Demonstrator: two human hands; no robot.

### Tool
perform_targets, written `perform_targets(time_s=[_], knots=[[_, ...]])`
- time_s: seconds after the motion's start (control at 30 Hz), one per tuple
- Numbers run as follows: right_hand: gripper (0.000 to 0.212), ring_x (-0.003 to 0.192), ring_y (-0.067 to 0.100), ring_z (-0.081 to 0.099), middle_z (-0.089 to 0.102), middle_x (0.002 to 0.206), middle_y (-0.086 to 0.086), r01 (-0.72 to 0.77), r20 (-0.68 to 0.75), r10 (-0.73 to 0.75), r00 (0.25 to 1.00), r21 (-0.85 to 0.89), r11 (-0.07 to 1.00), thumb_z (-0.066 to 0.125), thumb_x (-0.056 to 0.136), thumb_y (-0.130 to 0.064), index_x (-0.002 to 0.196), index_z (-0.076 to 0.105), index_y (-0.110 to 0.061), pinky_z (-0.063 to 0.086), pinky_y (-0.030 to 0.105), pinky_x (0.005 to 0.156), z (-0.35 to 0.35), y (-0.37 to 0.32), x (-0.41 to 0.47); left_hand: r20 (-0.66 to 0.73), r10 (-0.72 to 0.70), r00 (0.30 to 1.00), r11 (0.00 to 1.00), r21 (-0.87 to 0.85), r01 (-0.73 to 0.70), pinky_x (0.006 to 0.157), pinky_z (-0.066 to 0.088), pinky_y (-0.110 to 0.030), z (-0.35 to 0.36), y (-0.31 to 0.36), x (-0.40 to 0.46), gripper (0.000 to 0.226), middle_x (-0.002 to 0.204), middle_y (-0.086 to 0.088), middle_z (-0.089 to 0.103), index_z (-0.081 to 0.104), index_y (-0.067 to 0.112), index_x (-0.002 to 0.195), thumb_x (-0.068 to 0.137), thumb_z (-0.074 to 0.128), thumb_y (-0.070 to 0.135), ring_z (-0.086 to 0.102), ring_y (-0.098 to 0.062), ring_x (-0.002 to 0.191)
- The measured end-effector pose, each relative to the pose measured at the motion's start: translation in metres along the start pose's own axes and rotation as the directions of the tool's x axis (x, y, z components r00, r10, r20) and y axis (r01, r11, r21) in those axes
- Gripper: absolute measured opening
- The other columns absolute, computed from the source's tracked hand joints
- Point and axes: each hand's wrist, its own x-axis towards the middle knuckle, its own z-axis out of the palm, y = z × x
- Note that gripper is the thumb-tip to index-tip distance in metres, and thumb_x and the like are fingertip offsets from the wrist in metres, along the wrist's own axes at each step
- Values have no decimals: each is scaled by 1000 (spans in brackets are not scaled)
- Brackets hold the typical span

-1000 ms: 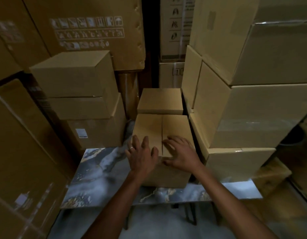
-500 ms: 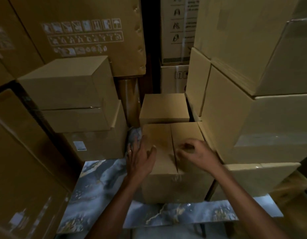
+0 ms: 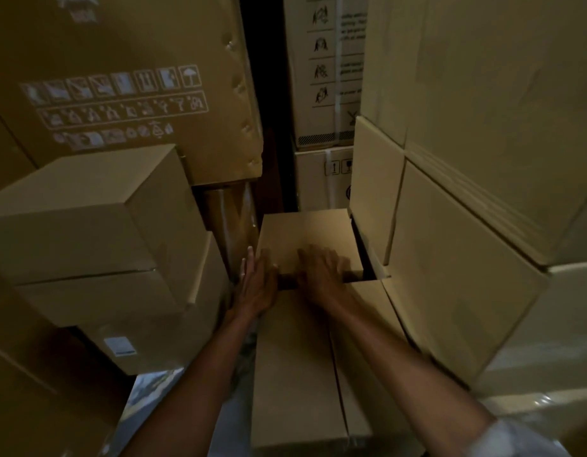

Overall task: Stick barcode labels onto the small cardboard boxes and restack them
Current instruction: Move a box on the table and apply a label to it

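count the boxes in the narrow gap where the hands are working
2: the near box under both forearms, and the far box behind it, where the left hand and right hand reach. Others may be hidden below.

A plain brown box (image 3: 298,374) lies lengthways before me, flap seam running along its top. Behind it, across a dark gap, sits a smaller box (image 3: 305,232).

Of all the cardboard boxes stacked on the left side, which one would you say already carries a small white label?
The lowest box of the left stack: a small white label sits on its front face, while the two plain boxes stacked above it show none.
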Motion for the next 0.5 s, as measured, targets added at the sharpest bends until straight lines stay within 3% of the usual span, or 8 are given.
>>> perform_targets(time_s=[0.13,0.27,0.5], knots=[[61,155,37,1,8,169,8,15,38,-11,999,-118,993,34,106,-49,160,16,-28,-5,64,121,14,6,11,28,-131,991,991,-11,131,123,19,-53,9,-3,28,64,171,-13,-5,12,27,163,107,34,50,12,-41,155],[62,156,34,0,7,170,5,4,31,1,1000,-165,986,28,105,-55,161,15,-31,-5,60,123,16,12,12,17,-169,985,983,-73,170,118,31,-42,18,-6,43,70,164,-23,25,13,11,162,107,45,38,32,-39,147],[63,156,30,0,7,170,1,-47,76,60,995,-161,986,19,104,-62,161,15,-34,-4,58,123,2,22,1,-25,-136,990,991,12,136,107,27,-34,31,4,27,71,160,-24,35,12,4,162,107,46,34,38,-37,143]])
